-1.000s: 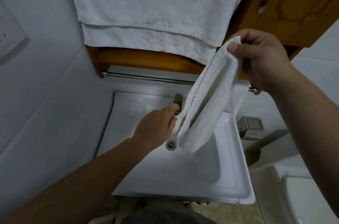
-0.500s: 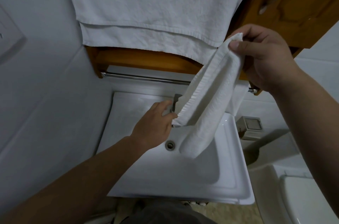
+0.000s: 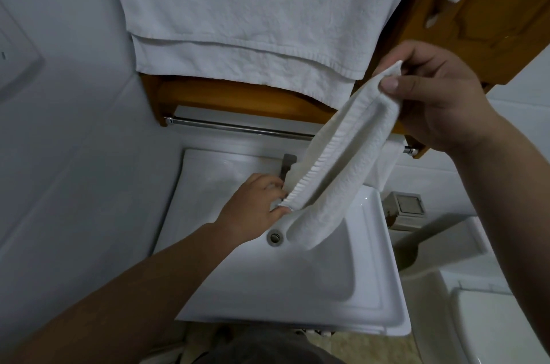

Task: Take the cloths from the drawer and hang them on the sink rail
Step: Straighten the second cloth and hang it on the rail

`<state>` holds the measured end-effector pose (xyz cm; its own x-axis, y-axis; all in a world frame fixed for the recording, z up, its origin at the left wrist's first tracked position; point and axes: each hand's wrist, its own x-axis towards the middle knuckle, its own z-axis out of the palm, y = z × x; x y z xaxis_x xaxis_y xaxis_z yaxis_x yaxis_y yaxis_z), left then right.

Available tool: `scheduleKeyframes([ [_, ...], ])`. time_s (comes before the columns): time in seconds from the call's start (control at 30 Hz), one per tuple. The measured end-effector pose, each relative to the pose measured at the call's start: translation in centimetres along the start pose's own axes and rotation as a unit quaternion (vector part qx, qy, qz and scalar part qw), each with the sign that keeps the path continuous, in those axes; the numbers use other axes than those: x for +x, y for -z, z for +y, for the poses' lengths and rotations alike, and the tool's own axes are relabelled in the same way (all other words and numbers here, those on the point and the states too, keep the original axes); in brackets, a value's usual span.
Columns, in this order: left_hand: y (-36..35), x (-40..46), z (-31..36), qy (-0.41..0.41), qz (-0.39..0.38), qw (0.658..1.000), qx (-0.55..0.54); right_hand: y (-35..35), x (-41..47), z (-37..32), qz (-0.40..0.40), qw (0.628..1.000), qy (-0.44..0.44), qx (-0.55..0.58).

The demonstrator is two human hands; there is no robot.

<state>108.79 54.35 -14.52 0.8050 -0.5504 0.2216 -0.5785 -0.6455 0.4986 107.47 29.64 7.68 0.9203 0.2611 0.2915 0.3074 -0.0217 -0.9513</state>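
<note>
Cloth: a white cloth (image 3: pixel 336 179) hangs slack between the two hands, stretched on a slant above the sink (image 3: pixel 297 289), its folded lower end drooping toward the drain (image 3: pixel 274 237).
Right hand: the right hand (image 3: pixel 437 104) is raised near the wooden cabinet (image 3: pixel 491 6); its grip is clamped on the cloth's upper corner, thumb on the near face and curled fingers behind.
Left hand: the left hand (image 3: pixel 256 208) reaches over the basin just in front of the tap (image 3: pixel 287 167); its grip pinches the cloth's ribbed lower edge.
Rail: a metal rail (image 3: pixel 238 127) runs along the wall behind the sink, under the cabinet's bottom edge; the held cloth crosses in front of its right part, and whether it touches the rail cannot be told.
Hung cloth: another white cloth (image 3: pixel 387 167) shows behind the held one, hanging at the rail's right end.
Towel: a large white towel (image 3: pixel 253 12) hangs higher up, covering the cabinet front.
Side: a toilet (image 3: pixel 491 319) stands right of the sink.
</note>
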Motion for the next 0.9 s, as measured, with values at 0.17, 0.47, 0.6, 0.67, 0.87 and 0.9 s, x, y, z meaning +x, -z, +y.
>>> scheduleKeyframes([
  [0.17, -1.0, -0.6, -0.1, -0.031, 0.030, 0.999, 0.001, 0.3, -0.1, 0.1, -0.007, 1.000, 0.002, 0.011],
  [0.47, -0.4, -1.2, 0.0, -0.052, 0.055, 0.996, 0.041, 0.6, -0.2, 0.4, -0.046, 0.999, -0.021, 0.013],
  [0.6, -0.1, -0.7, -0.1, -0.059, 0.017, 0.996, 0.059, 0.7, -0.2, 0.1, -0.109, 0.993, -0.041, 0.033],
  [0.67, 0.2, -0.4, -0.1, -0.065, -0.020, 0.995, 0.068, 0.7, -0.2, 0.0, -0.135, 0.988, -0.053, 0.046],
  [0.87, 0.7, 0.2, -0.3, -0.097, -0.084, 0.991, 0.038, 0.9, 0.0, -0.1, -0.153, 0.985, -0.066, 0.051],
  [0.9, 0.7, 0.2, -0.3, -0.107, -0.084, 0.990, 0.038, 1.0, 0.1, -0.1, -0.154, 0.984, -0.068, 0.050],
])
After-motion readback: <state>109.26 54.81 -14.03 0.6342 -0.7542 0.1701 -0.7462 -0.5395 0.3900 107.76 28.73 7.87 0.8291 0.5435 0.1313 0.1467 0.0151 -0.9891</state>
